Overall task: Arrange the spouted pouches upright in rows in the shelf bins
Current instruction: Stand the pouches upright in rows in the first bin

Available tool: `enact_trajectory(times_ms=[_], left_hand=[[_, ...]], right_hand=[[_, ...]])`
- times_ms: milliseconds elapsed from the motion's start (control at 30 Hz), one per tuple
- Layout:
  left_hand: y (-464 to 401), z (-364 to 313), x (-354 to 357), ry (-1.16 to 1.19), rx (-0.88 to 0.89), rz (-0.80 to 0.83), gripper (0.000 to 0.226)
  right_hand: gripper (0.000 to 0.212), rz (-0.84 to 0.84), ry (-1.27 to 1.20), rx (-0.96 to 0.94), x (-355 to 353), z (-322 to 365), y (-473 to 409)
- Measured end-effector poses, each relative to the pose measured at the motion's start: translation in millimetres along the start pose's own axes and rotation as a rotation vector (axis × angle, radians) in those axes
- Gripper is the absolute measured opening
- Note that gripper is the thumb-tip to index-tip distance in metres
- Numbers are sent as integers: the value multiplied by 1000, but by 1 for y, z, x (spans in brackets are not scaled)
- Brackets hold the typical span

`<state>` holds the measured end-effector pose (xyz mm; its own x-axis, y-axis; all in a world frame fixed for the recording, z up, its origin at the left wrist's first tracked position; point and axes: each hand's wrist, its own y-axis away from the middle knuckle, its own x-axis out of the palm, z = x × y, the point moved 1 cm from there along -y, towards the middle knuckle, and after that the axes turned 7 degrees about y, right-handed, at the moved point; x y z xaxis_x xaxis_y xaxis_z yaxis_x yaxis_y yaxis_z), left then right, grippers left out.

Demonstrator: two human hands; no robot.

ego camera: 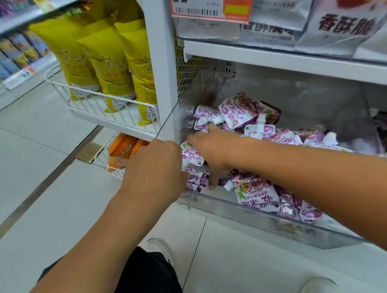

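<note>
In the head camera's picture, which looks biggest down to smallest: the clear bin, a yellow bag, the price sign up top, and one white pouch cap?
1. clear bin
2. yellow bag
3. price sign, cut off by the frame's top edge, so its rank against the bag is unsure
4. pouch cap

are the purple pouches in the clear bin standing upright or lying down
Mostly lying down. The purple pouches in the clear bin lie jumbled on their sides, spouts pointing different ways, no neat rows visible.
</note>
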<state>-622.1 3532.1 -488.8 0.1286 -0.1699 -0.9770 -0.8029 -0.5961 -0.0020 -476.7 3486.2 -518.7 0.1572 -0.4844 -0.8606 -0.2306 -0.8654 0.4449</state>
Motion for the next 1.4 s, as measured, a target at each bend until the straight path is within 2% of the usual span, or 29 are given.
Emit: enact_trajectory(times_ms=[67, 200, 333, 400, 433, 500, 567, 633, 800, 867, 1000, 1067, 1133, 1200, 1267, 1300, 1333, 1400], left_hand=[[1, -1, 0, -8, -5, -9, 29], [0, 0, -3, -5, -44, -2, 26], [1, -2, -6, -36, -35, -8, 21], [0, -2, -5, -46, -15, -8, 21], [-1, -2, -5, -45, -8, -6, 21], [-2, -2, -4, -31, -1, -4, 21], [-3, -1, -4, -4, -14, 7, 21], [-3, -1, -4, 16, -30, 18, 20], [0, -1, -3, 23, -33, -7, 20], [1, -1, -3, 17, -37, -13, 21], [-3, 0, -5, 33, -52, 10, 20], [-5, 1, -5, 75, -48, 4, 23], [-6, 0, -6, 156, -40, -64, 36], [-8, -3, -11, 267, -6, -192, 54], [-13, -4, -13, 309, 12, -227, 61], [-17, -4, -14, 301, 18, -201, 54], [-20, -2, -15, 304, 30, -175, 38], [-24, 2, -17, 344, 61, -126, 3]], right_hand=[[109, 48, 67, 3, -10, -1, 0], [64, 200, 97, -60, -31, -22, 23], [41, 288, 64, -135, -28, -47, 61], [43, 319, 42, -151, -17, -51, 75], [45, 283, 6, -148, -12, -52, 80], [50, 117, -89, -119, -9, -49, 85], [67, -80, -186, -67, -9, -38, 76], [81, -185, -170, -63, -10, -19, 57], [90, -163, -187, -79, -23, -11, 9], [83, -199, -144, -82, -28, -19, 3], [45, -318, -19, -73, -19, -15, -3], [35, -411, -86, -47, -12, -19, -3], [40, -489, -300, -7, -10, -32, 3], [42, -476, -569, -50, -8, -43, 12], [32, -343, -839, -138, -5, -39, 20], [29, -272, -949, -158, -2, -35, 22], [29, -216, -1003, -160, 0, -33, 25], [32, -158, -933, -133, -4, -37, 34]])
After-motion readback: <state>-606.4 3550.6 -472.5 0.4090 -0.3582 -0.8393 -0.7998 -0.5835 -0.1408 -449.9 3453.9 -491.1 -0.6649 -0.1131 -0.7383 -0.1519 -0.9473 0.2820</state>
